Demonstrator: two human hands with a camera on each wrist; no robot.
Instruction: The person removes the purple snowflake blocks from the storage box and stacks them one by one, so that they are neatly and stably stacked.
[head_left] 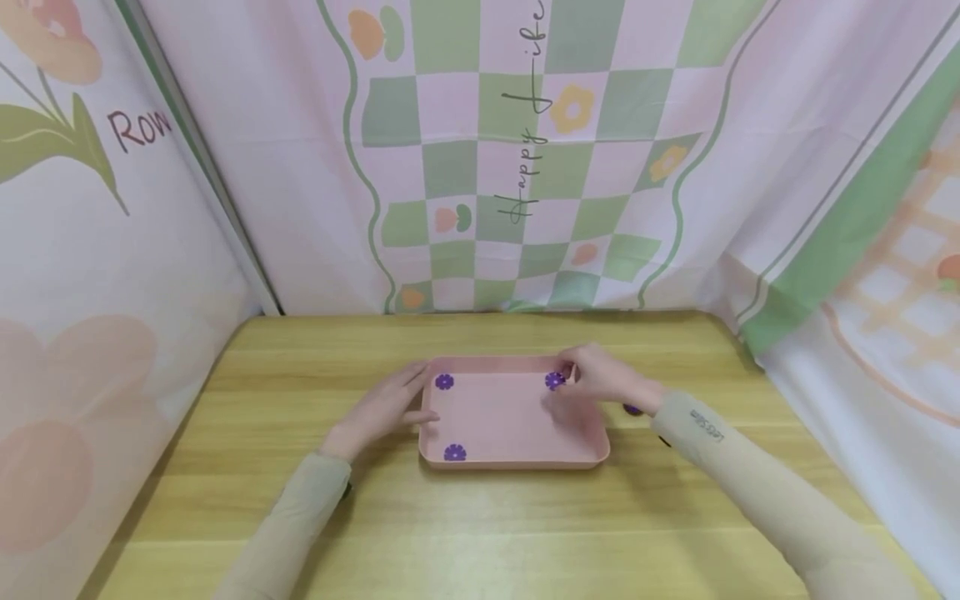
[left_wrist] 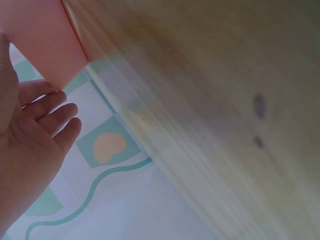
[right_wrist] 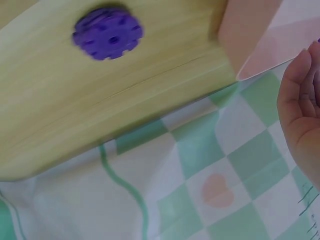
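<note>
A shallow pink tray [head_left: 517,465] lies on the wooden table. Flat purple notched discs are in it: one disc [head_left: 445,382] in the far left corner and another disc [head_left: 454,452] in the near left corner. At the tray's far right, my right hand [head_left: 600,375] pinches a third purple notched disc [head_left: 554,381] with curled fingers; its fingertips are partly hidden. My left hand [head_left: 382,408] rests on the tray's left rim, its fingers loosely extended, thumb over the inside. The left wrist view shows that palm [left_wrist: 30,130] beside the tray's wall [left_wrist: 45,40], holding nothing.
Right of the tray, a small stack of purple notched discs [right_wrist: 110,37] lies on the table [right_wrist: 165,60]; in the head view my right forearm partly covers these discs [head_left: 632,409]. A checkered curtain [head_left: 517,167] hangs behind the table, with printed cloth on both sides.
</note>
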